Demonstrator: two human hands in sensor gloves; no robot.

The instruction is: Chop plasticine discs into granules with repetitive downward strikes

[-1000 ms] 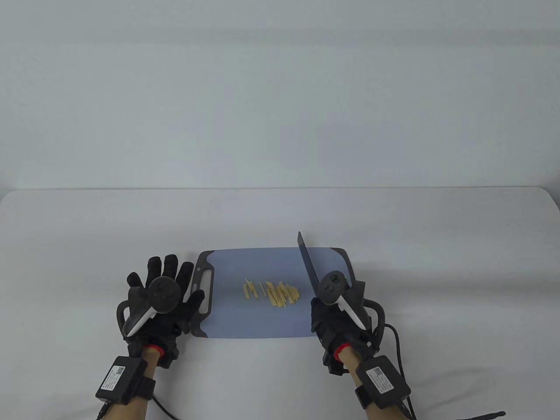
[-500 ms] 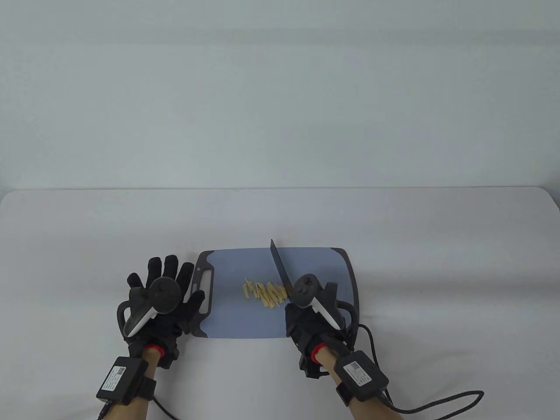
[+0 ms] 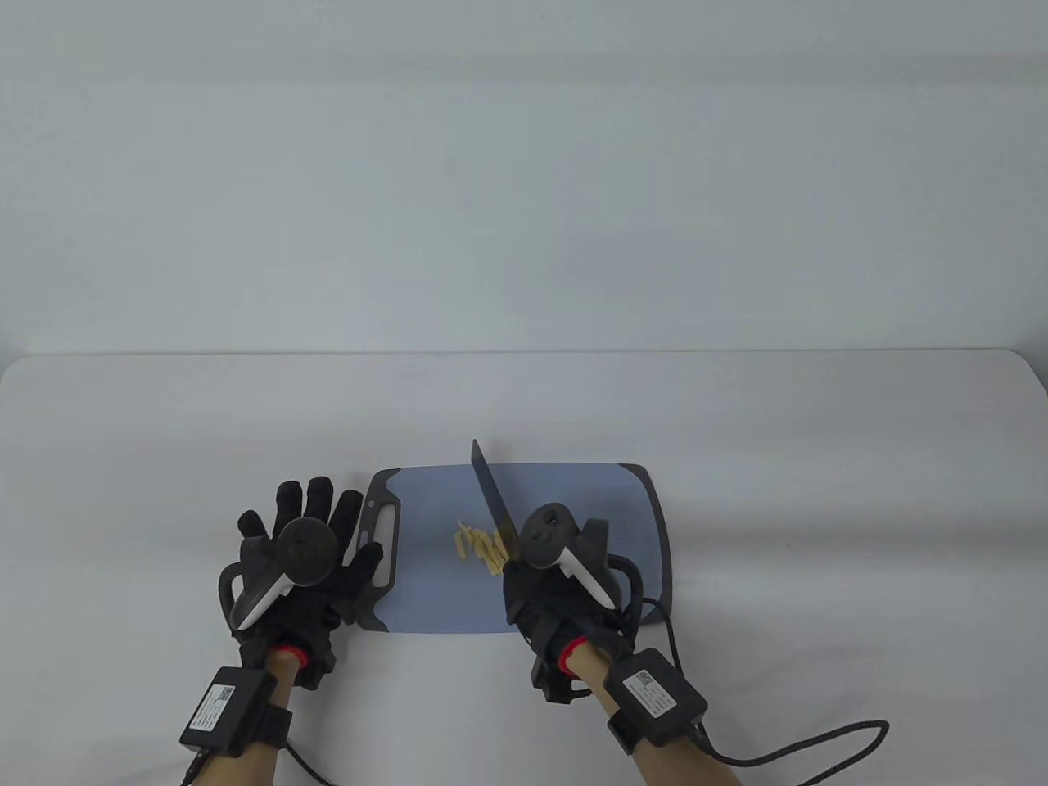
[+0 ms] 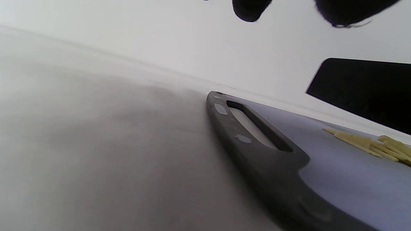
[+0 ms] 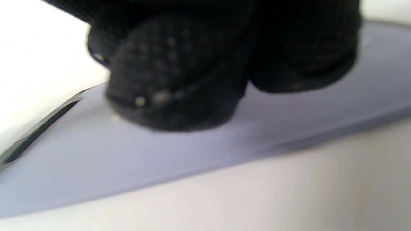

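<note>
Yellow plasticine strips (image 3: 479, 547) lie in a small heap on the blue-grey cutting board (image 3: 589, 491); they also show in the left wrist view (image 4: 369, 144). My right hand (image 3: 544, 602) grips the handle of a dark knife (image 3: 493, 499), blade pointing away and raised over the right part of the strips. The blade shows in the left wrist view (image 4: 362, 89). My left hand (image 3: 299, 548) lies flat with fingers spread at the board's dark handle end (image 3: 381, 532), holding nothing. In the right wrist view my curled fingers (image 5: 179, 70) fill the top, above the board (image 5: 96, 166).
The board has a dark rim with a slot handle (image 4: 257, 128) at its left end. A white table (image 3: 819, 458) carries everything, with a pale wall behind. A black cable (image 3: 819, 741) trails from my right wrist.
My right hand has carried the knife leftward from the board's right side to over the strips. Some strips are now hidden behind hand and blade. The left hand has not moved.
</note>
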